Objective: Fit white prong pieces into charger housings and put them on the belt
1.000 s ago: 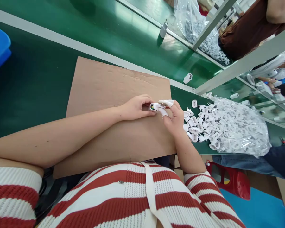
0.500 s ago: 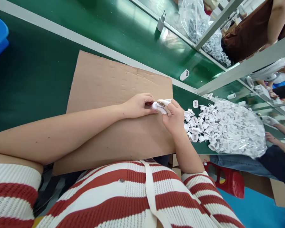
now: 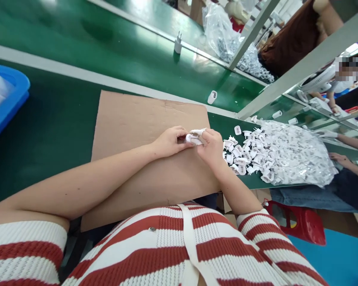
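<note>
Above the cardboard sheet [image 3: 155,174], both hands meet at a small white plastic charger part [image 3: 189,138]. My left hand [image 3: 171,142] pinches its left end between thumb and fingers. From the other side, my right hand [image 3: 211,147] is closed on the same piece, with white covers on some fingertips. Fingers hide much of the part, so its exact shape is unclear. Just right of my right hand lies a loose pile of white plug housings [image 3: 241,161], some with pins showing.
A clear plastic bag [image 3: 298,155] of similar parts adjoins the pile. A blue bin [image 3: 20,89] stands at left. Upright on the green bench are a plug charger [image 3: 178,44] and a white casing [image 3: 212,97]. A metal post [image 3: 298,63] rises at right; co-workers' hands [image 3: 340,159] are beyond the bag.
The view has shifted, bringing more of the blue bin into sight at left. Both hands keep hold of the white part, with little change in their grip.
</note>
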{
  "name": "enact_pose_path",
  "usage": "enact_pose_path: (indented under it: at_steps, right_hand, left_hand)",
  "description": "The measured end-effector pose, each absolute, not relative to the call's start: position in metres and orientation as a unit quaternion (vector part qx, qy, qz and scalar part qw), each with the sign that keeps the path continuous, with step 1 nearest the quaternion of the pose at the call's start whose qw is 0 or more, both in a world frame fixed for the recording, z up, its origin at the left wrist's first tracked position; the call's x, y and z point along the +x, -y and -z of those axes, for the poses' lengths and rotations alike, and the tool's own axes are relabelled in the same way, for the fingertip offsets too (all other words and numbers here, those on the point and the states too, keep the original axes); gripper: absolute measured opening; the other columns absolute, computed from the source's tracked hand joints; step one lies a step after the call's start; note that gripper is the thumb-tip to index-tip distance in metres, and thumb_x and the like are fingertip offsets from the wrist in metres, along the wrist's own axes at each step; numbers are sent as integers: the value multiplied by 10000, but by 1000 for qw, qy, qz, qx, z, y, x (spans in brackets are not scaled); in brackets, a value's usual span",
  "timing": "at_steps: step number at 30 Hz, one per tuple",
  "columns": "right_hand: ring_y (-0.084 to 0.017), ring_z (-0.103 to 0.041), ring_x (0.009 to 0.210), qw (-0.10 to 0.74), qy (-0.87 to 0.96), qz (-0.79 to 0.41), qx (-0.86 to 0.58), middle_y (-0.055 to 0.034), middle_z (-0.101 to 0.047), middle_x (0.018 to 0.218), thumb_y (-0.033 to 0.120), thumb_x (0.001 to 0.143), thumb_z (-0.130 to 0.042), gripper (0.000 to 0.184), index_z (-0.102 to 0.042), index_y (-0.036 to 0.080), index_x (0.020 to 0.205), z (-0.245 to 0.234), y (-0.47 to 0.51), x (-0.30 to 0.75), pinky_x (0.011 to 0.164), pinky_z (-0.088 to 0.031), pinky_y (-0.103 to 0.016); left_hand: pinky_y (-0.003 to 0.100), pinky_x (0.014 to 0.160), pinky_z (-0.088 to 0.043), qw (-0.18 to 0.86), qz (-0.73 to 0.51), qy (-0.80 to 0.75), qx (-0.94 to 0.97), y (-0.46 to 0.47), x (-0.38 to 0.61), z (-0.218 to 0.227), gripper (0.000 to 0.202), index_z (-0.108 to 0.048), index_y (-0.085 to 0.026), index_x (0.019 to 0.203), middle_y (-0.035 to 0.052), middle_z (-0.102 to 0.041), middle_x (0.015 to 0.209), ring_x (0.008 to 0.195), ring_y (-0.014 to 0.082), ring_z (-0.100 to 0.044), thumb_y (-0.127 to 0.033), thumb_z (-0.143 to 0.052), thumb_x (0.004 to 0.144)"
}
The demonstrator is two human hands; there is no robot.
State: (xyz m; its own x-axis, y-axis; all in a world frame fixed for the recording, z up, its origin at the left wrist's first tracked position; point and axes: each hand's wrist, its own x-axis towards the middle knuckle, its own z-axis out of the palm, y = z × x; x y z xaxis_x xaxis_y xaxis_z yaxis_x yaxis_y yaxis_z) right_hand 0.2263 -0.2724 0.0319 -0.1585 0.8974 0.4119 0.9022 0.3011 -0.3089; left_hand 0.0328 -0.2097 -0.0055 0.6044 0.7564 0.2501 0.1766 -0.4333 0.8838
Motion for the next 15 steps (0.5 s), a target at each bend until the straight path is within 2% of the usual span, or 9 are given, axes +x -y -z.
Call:
enact_pose_path:
  at_steps: [3, 5, 7, 9, 12, 15]
  right_hand:
    - [-224, -645, 876, 297, 743, -94, -593, -57, -688, 906, 186, 852, -652, 146, -735, 201, 971, -33, 270, 229, 851, -516, -351]
    - [-243, -667, 1079, 325, 729, -136, -587, -88, -708, 1133, 244, 878, -686, 328, -712, 206, 1203, -41, 273, 241, 966, -533, -375]
    - [-272, -599, 1288, 314, 722, -130, -602, -118, -630, 1384, 277, 883, -716, 536, -626, 231, 1410, -54, 280, 261, 1078, -508, -424]
    - [-322, -540, 1349, 226, 718, -94, -652, -136, -583, 1457, 261, 853, -749, 612, -621, 229, 1451, -67, 289, 284, 1114, -485, -475]
    - [-369, -535, 1323, 50, 666, -86, -739, -140, -635, 1413, 154, 791, -730, 625, -676, 212, 1410, -79, 297, 309, 1034, -513, -477]
    - [-355, -570, 1291, -8, 609, -121, -784, -99, -712, 1333, 111, 802, -669, 553, -747, 276, 1324, -80, 292, 313, 897, -535, -406]
  left_hand:
    - [381, 872, -565, 427, -329, -298, 788, 216, 35, 5, 475, -740, -174, 1110, 90, -721, 1015, 930, 254, -674, -598, -717, 896]
    - [374, 856, -568, 441, -311, -306, 784, 216, 35, 2, 487, -736, -178, 1150, 85, -735, 1016, 911, 247, -679, -598, -707, 906]
    - [356, 836, -562, 451, -295, -335, 773, 204, 34, -3, 504, -747, -189, 1158, 75, -751, 1037, 876, 234, -683, -607, -738, 877]
    - [338, 826, -553, 438, -304, -389, 751, 177, 30, -11, 524, -751, -201, 1186, 64, -766, 1073, 866, 229, -688, -588, -777, 833]
    - [324, 848, -534, 341, -340, -498, 721, 114, 23, -23, 465, -755, -198, 1168, 54, -771, 1064, 912, 243, -691, -494, -787, 811]
    - [326, 940, -517, 230, -344, -579, 702, 51, 20, -28, 387, -747, -183, 1152, 66, -766, 1113, 1019, 262, -695, -369, -772, 814]
